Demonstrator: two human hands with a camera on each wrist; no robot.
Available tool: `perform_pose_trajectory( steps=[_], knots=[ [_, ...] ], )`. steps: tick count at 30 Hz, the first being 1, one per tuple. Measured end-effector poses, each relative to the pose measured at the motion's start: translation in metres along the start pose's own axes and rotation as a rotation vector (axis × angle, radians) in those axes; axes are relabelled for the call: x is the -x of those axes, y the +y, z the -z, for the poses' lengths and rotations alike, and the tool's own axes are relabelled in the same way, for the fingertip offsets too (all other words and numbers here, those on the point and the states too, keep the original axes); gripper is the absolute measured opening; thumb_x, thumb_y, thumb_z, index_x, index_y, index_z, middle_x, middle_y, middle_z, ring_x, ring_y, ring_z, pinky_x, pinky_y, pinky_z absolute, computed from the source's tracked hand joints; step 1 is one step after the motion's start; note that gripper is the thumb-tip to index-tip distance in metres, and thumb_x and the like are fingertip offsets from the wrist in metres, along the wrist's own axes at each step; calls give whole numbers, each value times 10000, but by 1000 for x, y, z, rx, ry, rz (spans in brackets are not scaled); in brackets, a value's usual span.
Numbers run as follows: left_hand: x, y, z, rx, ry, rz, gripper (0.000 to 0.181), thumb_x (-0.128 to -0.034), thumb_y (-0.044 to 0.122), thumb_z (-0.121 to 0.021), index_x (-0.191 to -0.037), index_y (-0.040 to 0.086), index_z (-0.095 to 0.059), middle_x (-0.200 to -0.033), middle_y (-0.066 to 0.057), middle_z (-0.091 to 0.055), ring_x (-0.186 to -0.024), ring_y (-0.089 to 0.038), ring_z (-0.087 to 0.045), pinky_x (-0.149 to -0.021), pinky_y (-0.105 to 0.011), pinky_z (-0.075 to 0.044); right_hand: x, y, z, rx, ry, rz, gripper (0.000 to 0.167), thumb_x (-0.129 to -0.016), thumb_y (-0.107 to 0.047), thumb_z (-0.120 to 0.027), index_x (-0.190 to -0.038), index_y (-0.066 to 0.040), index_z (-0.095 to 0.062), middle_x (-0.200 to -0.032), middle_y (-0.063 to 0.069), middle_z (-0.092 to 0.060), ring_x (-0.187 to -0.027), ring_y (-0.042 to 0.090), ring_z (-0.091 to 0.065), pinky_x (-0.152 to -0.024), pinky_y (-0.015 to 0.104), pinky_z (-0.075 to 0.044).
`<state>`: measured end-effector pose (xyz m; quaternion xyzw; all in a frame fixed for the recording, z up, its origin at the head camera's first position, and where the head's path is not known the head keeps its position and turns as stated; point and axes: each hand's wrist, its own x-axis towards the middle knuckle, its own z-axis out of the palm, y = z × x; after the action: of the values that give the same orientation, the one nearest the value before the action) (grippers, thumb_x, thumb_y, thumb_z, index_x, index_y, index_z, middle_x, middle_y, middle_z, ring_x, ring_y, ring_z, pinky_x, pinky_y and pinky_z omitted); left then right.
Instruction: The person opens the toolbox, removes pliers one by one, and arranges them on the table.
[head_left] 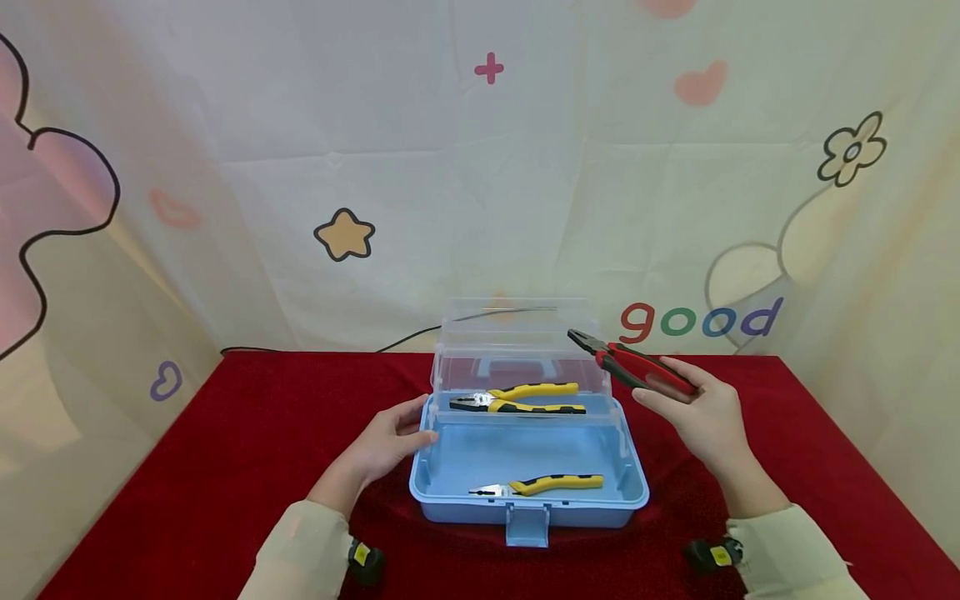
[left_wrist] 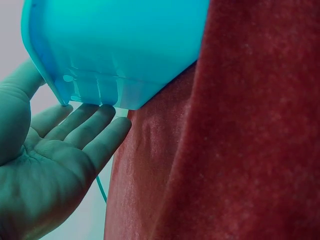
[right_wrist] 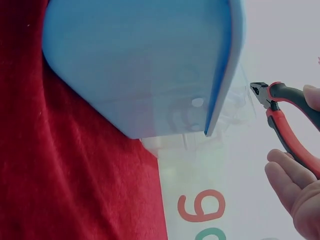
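Fingers (head_left: 682, 369) (right hand (head_left: 714, 417)) grip red-black pliers (head_left: 639, 360) — aloft.

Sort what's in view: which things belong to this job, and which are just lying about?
Likely job things: red pliers, in the right hand; blue box, left hand at its rim; yellow pliers, inside.

Apparently just about: black cable; red cloth; backdrop.

Soft, even light fills the crisp head view, with warm patches on the curtain (head_left: 525, 208) towards eight and three o'clock and shade on the cloth (head_left: 187, 467) at the box's (head_left: 517, 454) six o'clock. The left wrist view is tinted teal over the left hand (left_wrist: 55, 160); the right wrist view looks hazy and pale towards two o'clock.
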<state>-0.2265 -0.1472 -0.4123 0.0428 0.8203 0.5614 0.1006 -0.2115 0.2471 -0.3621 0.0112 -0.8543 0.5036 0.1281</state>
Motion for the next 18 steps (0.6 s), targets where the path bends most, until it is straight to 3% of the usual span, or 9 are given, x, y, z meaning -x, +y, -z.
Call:
perform_pose_trajectory(
  steps=[18],
  knots=[
    [-1, 0, 0, -5, 1, 10, 662, -875, 157, -654, -1465, 132, -354, -1432, -120, -460, -1259, -344, -501, -940, -442, -508, 6, 7, 19, 30, 57, 3, 678, -843, -355, -695, -1400, -58, -446, -1255, 240, -593, -834, -191, -576, -753, 78, -488]
  ],
)
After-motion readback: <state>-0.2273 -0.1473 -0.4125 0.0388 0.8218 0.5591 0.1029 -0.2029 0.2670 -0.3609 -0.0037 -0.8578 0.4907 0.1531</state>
